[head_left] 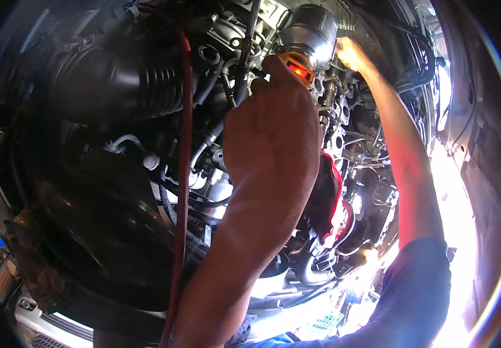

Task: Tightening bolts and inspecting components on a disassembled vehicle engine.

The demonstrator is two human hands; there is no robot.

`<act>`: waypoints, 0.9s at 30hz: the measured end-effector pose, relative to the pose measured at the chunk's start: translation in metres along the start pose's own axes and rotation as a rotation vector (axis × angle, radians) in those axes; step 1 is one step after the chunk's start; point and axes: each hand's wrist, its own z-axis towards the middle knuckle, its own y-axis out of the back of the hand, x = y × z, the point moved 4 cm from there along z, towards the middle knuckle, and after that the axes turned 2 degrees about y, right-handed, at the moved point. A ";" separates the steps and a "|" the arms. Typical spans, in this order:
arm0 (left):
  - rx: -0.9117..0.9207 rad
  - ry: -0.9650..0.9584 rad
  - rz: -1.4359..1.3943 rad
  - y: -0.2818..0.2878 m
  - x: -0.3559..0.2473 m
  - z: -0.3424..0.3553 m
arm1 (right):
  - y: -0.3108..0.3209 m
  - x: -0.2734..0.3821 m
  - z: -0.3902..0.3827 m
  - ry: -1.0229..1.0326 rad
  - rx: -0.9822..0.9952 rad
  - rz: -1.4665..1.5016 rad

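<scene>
In the middle of the view, my left hand (pixel 273 116) reaches up into an engine bay with its fingers curled. It is closed on a small orange-rimmed device (pixel 298 68) with a glowing red window. Just past that device is a rounded silver metal canister (pixel 311 32). On the canister's right side, my right hand (pixel 350 53) is bent inward with curled fingers. Strong light washes it out, and the fingertips are hidden. Below my right hand runs a row of metal engine ports (pixel 338 139).
A red hose (pixel 184 139) hangs lengthwise left of my left forearm. Further left sits a black ribbed air duct (pixel 146 84). Between my arms lies a red-and-black item (pixel 329 203) I cannot identify. Wires and a corrugated grey hose (pixel 311 272) lie lower down.
</scene>
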 end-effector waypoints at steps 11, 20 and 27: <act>-0.067 -0.045 -0.018 -0.006 0.001 0.000 | 0.000 -0.017 0.013 0.005 0.069 0.003; -0.108 -0.033 -0.018 -0.002 0.000 0.000 | -0.008 -0.044 0.035 0.116 -0.087 0.158; -0.046 -0.003 0.009 0.001 0.003 0.000 | 0.000 -0.010 0.015 0.177 0.042 -0.169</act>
